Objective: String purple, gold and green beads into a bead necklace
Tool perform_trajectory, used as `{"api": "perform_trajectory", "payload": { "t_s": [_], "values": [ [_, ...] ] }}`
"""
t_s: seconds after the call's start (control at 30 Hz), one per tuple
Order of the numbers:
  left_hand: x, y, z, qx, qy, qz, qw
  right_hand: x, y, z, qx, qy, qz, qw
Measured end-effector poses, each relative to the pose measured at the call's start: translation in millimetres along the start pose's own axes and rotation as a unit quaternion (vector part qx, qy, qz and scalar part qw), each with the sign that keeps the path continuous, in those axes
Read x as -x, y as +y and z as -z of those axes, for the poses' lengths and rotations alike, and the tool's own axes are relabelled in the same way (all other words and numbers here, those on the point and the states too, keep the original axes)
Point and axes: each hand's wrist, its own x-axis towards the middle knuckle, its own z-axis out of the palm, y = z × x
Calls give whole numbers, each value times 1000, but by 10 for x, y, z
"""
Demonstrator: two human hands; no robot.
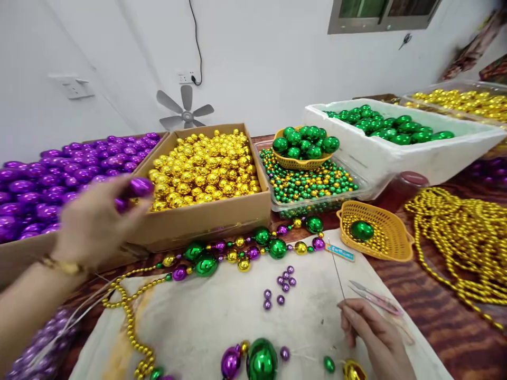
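My left hand point(93, 216), somewhat blurred, is raised in front of the boxes with its fingers closed on a shiny purple bead point(141, 186); a second purple bead seems to sit lower in its grip. Between thumb and finger my right hand point(372, 332) pinches a long thin needle point(338, 272) that points up and away. Beside that hand lie a gold bead point(354, 370) and a small green bead point(329, 364). A large green bead point(262, 361) and a purple bead point(231, 362) are strung at the cloth's near edge. Several small lilac beads point(285, 287) lie loose mid-cloth.
Boxes of purple beads point(79, 169) and gold beads point(206, 174) stand at the back left. Behind the finished-looking bead strand point(253, 252) is a tray of mixed beads point(312, 182). A yellow basket point(398, 240), small scissors point(376, 298) and gold bead chains point(463, 248) lie rightward.
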Motion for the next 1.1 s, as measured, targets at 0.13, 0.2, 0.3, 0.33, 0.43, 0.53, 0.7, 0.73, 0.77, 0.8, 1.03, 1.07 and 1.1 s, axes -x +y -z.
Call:
{"api": "perform_trajectory", "payload": {
  "t_s": [0.13, 0.2, 0.3, 0.33, 0.43, 0.53, 0.7, 0.73, 0.77, 0.8, 1.03, 1.07, 1.1],
  "values": [
    [900, 1024, -712, 63, -166, -153, 972, 44, -67, -27, -41, 4, 1, 999],
    [1262, 1244, -1066, 58, -218, -154, 962, 84, -95, 6, -42, -6, 6, 999],
    [1495, 1306, -1367, 37, -247, -136, 959, 162, -79, 115, -29, -15, 12, 999],
    [1507, 1298, -1400, 32, -251, -131, 959, 188, -57, 154, -26, -17, 10, 999],
    [1474, 1289, -1369, 29, -250, -118, 961, 259, 27, 239, -33, -27, 1, 999],
    [1462, 1317, -1269, 51, -229, -98, 967, 309, 88, 264, -56, -22, -6, 998],
    [1485, 1357, -1073, 238, -147, 76, 957, 342, 127, 287, -79, -7, -18, 997],
    [1476, 1374, -1029, 293, -127, 143, 937, 347, 134, 296, -81, -7, -18, 997],
    [1461, 1401, -987, 348, -106, 209, 908, 352, 143, 306, -82, -8, -18, 996],
    [1443, 1439, -950, 400, -83, 264, 874, 358, 151, 317, -83, -9, -17, 996],
    [1372, 1991, -943, 625, -54, 416, 659, 371, 204, 392, -68, -18, -7, 998],
    [1372, 2075, -959, 651, -64, 429, 623, 368, 212, 401, -63, -28, -3, 998],
    [1370, 2154, -971, 677, -74, 439, 585, 367, 218, 407, -59, -38, 0, 998]
  ]
}}
